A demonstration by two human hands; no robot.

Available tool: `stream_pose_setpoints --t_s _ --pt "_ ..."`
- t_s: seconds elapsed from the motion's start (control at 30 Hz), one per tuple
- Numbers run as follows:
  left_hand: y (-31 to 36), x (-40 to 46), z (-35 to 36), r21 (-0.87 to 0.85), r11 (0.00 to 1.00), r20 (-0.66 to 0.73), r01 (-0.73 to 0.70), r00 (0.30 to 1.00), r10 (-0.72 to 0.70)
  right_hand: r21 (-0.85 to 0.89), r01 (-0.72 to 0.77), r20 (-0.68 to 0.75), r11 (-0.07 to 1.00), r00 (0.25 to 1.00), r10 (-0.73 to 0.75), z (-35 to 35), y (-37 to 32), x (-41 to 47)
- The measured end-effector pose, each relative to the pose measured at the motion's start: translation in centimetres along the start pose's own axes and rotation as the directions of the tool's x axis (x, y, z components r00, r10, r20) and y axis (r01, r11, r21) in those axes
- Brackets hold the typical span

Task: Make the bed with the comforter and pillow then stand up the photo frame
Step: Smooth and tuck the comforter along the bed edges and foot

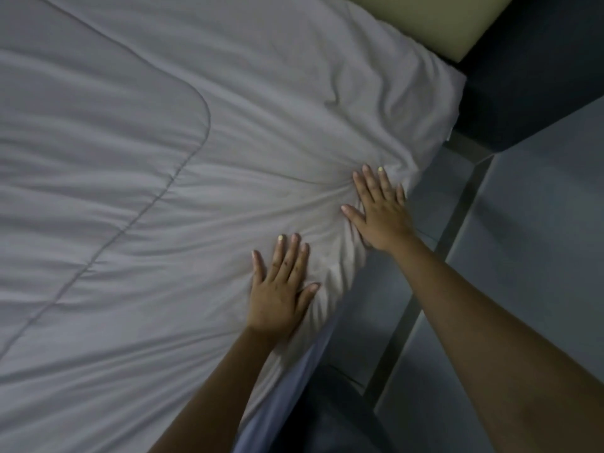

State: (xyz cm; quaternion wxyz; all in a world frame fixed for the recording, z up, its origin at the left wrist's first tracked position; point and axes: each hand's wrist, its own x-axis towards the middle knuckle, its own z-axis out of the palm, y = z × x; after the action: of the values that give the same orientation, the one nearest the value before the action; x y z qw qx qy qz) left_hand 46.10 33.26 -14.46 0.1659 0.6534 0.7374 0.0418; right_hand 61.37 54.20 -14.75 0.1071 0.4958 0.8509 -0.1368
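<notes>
Grey fabric fills most of my head view: the comforter (163, 191) is spread across the bed, with a stitched seam curving from the upper left down toward the lower left edge and long creases fanning out from the spot where I am pressing. My left hand (281, 289) lies flat on the comforter near the bed's edge, palm down, fingers stretched out and slightly spread, holding nothing. My right hand (379, 210) is also flat and wide, palm down, set further up along the same edge, where the cloth bunches into a tight gather just beyond its fingertips. The two hands are near each other but apart, both forearms reaching in from the lower right. Below the left hand the comforter drops over the side of the bed. A pale yellowish-green panel (431, 24) shows at the top, past the comforter's far corner, and a dark navy block (529, 76) sits just beside it. To the right is the grey floor (539, 256), crossed by a lighter strip. I cannot see the pillow or the photo frame from here.
</notes>
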Motion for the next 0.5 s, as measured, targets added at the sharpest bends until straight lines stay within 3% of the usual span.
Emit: stream_pose_setpoints --t_s 0.1,0.23,0.5 --pt "-1.3 -1.0 -0.5 -0.068 0.998 -0.043 0.003 0.999 -0.005 -0.016 0.01 -0.001 1.0 1.0 -0.01 -0.7 -0.1 -0.1" --pt "-4.4 -3.8 -1.1 -0.099 0.989 -0.066 0.114 0.99 -0.121 0.001 0.011 -0.093 1.0 0.996 -0.011 -0.8 -2.5 -2.0" --pt "-12.1 -14.1 -1.3 -0.103 0.972 -0.077 0.211 0.973 -0.219 0.021 0.173 -0.072 0.985 0.983 -0.171 2.9 -17.0 -9.8"
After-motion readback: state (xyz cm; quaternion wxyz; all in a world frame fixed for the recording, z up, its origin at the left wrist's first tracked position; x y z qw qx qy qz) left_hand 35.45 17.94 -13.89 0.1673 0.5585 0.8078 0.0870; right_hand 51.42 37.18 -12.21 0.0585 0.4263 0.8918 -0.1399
